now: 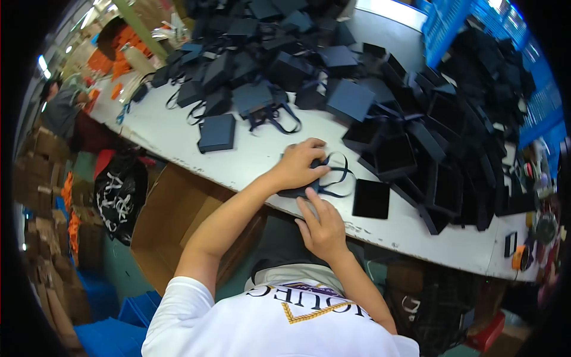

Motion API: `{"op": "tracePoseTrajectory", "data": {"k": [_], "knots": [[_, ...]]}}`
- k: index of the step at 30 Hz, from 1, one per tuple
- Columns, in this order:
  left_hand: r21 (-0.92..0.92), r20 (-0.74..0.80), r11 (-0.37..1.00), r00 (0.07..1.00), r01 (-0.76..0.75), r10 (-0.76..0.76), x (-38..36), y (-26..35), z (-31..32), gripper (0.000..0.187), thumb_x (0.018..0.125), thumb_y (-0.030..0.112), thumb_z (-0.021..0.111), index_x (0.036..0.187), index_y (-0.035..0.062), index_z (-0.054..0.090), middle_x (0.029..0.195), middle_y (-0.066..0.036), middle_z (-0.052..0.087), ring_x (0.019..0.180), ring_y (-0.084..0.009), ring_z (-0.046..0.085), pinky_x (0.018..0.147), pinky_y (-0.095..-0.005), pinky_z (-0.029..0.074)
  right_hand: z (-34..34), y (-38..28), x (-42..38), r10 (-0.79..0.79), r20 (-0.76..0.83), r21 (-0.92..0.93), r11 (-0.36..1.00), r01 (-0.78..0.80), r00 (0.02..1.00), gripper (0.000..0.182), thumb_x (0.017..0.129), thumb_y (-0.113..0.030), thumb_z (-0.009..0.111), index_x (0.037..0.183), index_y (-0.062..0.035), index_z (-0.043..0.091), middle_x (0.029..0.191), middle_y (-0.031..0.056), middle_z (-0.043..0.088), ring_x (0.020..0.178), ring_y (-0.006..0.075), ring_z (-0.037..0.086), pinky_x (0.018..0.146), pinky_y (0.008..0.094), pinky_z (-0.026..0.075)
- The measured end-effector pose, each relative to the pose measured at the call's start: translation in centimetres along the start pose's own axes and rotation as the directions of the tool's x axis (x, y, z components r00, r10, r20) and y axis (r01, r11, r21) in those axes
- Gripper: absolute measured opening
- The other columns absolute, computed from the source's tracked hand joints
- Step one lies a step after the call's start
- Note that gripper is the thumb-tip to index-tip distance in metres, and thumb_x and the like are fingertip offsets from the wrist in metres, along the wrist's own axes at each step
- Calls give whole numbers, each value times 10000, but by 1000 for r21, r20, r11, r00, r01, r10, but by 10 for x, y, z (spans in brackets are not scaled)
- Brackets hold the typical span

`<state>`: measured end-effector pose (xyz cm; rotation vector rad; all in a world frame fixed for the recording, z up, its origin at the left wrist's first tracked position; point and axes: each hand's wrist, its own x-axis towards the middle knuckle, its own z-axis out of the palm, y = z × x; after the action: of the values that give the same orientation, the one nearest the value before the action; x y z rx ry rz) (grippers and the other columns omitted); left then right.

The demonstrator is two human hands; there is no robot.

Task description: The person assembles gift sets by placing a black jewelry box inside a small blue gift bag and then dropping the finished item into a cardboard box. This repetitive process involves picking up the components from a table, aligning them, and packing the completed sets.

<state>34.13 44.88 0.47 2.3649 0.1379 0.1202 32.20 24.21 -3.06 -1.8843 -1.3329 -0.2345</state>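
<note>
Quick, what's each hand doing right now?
Left hand: pressing down on a dark gift box with ribbon.
Right hand: open, fingertips touching the same box.

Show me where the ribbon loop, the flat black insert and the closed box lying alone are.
ribbon loop [345,175], head view, on its right curve.
flat black insert [371,199], head view, on its centre.
closed box [217,132], head view, on its lid.

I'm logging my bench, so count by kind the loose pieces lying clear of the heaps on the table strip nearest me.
ribboned dark blue box, in hand: 1
closed dark blue box, lying alone: 1
black square panel: 1
Total: 3
</note>
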Motion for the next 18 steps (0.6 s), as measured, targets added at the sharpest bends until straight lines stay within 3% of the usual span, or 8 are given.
{"op": "tracePoseTrajectory", "data": {"k": [3, 6, 8, 9, 10, 12, 13, 18], "knots": [[-649, -70, 761, 996, -4, -55, 0, -11, -4, 118, 940, 184, 663, 897, 76, 679, 1486, -143, 581, 1290, -289, 573, 1096, -389, 423, 5, 5, 9, 13, 50, -92, 996, -8, 999, 518, 844, -116, 753, 1348, -54, 652, 1457, 102, 583, 975, 294, 588, 877, 421, 493], [-684, -204, 718, 979, -128, -21, -26, -21, -13, 86, 923, 116, 624, 848, 76, 637, 1507, -131, 568, 1331, -253, 536, 1133, -390, 370, 6, 6, 8, 21, 47, -120, 993, -15, 999, 489, 855, -95, 730, 1337, -54, 657, 1451, 93, 590, 988, 288, 594, 884, 413, 491], [-510, -209, 849, 977, -138, 34, -52, -25, -19, 64, 825, 90, 650, 816, 61, 594, 1499, -178, 555, 1349, -291, 520, 1124, -420, 384, 5, 5, 10, 10, 32, -114, 993, -7, 999, 470, 856, -65, 694, 1324, -59, 660, 1433, 85, 600, 982, 280, 596, 871, 410, 487], [-338, -220, 924, 970, -179, 108, -64, -26, -22, 90, 791, 89, 666, 813, 53, 586, 1495, -194, 547, 1352, -314, 516, 1121, -433, 390, 4, 5, 12, 11, 32, -117, 993, -8, 999, 470, 854, -62, 690, 1323, -60, 660, 1429, 84, 603, 980, 279, 597, 868, 412, 486], [2, -219, 971, 947, -241, 236, -76, -34, -24, 182, 749, 108, 720, 847, 41, 581, 1480, -216, 538, 1313, -371, 535, 1105, -461, 407, 2, 5, 11, 18, 36, -124, 992, -13, 999, 471, 851, -59, 685, 1321, -61, 660, 1426, 82, 605, 979, 277, 598, 865, 414, 486], [-15, -96, 998, 994, -57, 55, -101, -29, -29, 292, 755, 126, 773, 956, 43, 578, 1541, -228, 465, 1283, -413, 563, 1066, -450, 459, 1, 4, 13, 34, 33, -113, 993, -30, 999, 480, 842, -56, 676, 1321, -59, 652, 1408, 78, 611, 988, 275, 605, 861, 420, 483], [191, -121, 968, 974, -165, 190, -107, -22, -33, 386, 745, 134, 832, 1007, 41, 565, 1580, -236, 412, 1260, -389, 596, 983, -419, 519, 0, 3, 15, 44, 52, -98, 994, -39, 998, 479, 842, -54, 672, 1320, -56, 648, 1412, 83, 608, 997, 277, 606, 863, 420, 485], [-23, -217, 995, 971, 96, -99, -111, -17, -7, 553, 654, 97, 926, 1027, 46, 521, 1610, -243, 367, 1230, -355, 617, 870, -366, 557, -22, 2, 22, 37, 52, 73, 996, -41, 998, 439, 851, -55, 665, 1287, -19, 646, 1380, 127, 633, 1073, 296, 629, 909, 420, 507]]}}
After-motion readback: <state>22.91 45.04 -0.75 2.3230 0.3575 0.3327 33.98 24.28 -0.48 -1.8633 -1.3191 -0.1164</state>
